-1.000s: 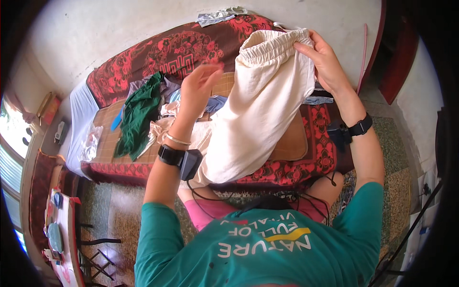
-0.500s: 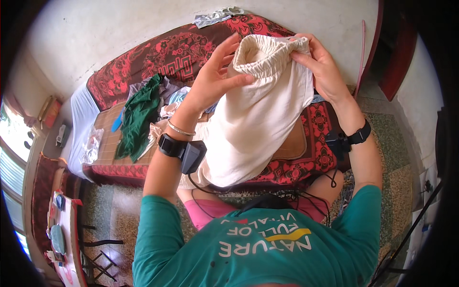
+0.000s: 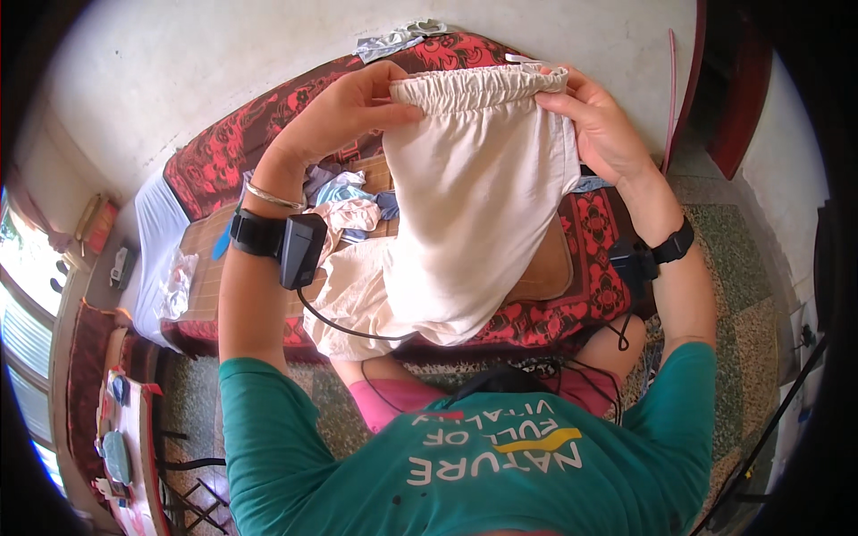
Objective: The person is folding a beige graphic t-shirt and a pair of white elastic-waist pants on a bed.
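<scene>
Cream trousers with a gathered elastic waistband hang between my two hands in front of the sofa. My left hand pinches the left end of the waistband, thumb in front. At the right end, my right hand grips the band between thumb and fingers. The waistband is stretched out nearly flat and level. A white drawstring end sticks up behind it near my right hand. Below, the cloth falls to my lap, and a crumpled leg spreads to the left over the seat edge.
Behind the trousers stands a sofa with a red and black patterned cover. Rumpled clothes and a clear plastic bag lie on its seat. A grey cloth rests on the backrest. At lower left is a small table holding objects.
My left hand has moved left and closed on the waistband, which was a rounded open loop and is now pulled flat. My right hand has stayed nearly in place, still gripping.
</scene>
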